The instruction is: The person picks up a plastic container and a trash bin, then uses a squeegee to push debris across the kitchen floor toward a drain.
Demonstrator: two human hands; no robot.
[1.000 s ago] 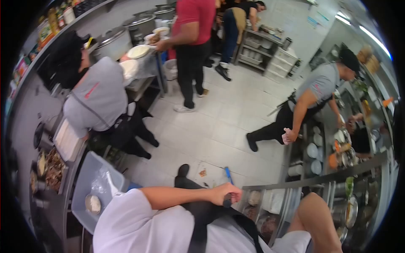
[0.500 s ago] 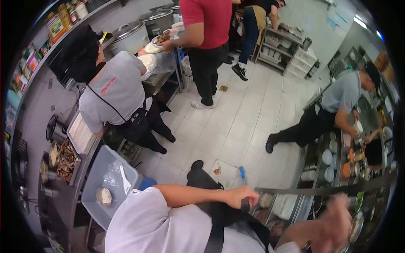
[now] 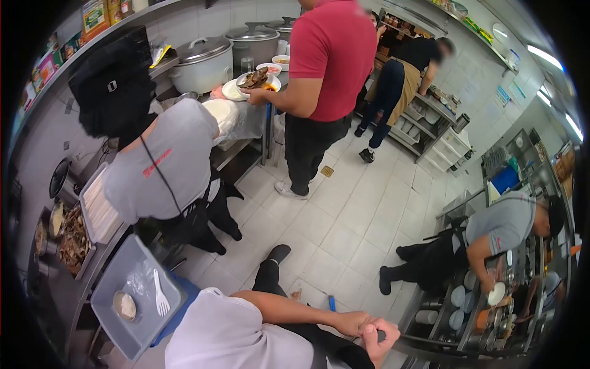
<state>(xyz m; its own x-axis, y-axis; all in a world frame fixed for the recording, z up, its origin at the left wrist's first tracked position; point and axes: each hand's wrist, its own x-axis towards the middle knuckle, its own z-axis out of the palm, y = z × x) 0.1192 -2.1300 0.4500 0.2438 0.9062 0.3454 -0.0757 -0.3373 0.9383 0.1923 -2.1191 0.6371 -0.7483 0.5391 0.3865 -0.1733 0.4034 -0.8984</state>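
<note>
At the bottom, my left hand (image 3: pixel 350 323) is closed around a stick with a dark grip (image 3: pixel 381 336). My right hand (image 3: pixel 379 344) is wrapped round the same stick at its upper end, pressed against my left. Past the hands a short blue length (image 3: pixel 332 303) points down to the floor, in line with the grip; the stretch between is covered by my fingers. Brownish scraps (image 3: pixel 296 295) lie on the tiles to the left of the blue part. My dark shoe (image 3: pixel 278 253) stands on the floor beyond my left forearm.
A grey tub (image 3: pixel 110 307) with a white fork (image 3: pixel 160 294) and a bowl (image 3: pixel 125 305) stands left of me. Nearby are a person in grey (image 3: pixel 166 160), another in red (image 3: pixel 332 61) holding a plate, and one bending at the right counter (image 3: pixel 504 224).
My right hand has come in from the lower right and closed on the stick beside my left. The stick has tilted, its grip moving right and down. The view has shifted.
</note>
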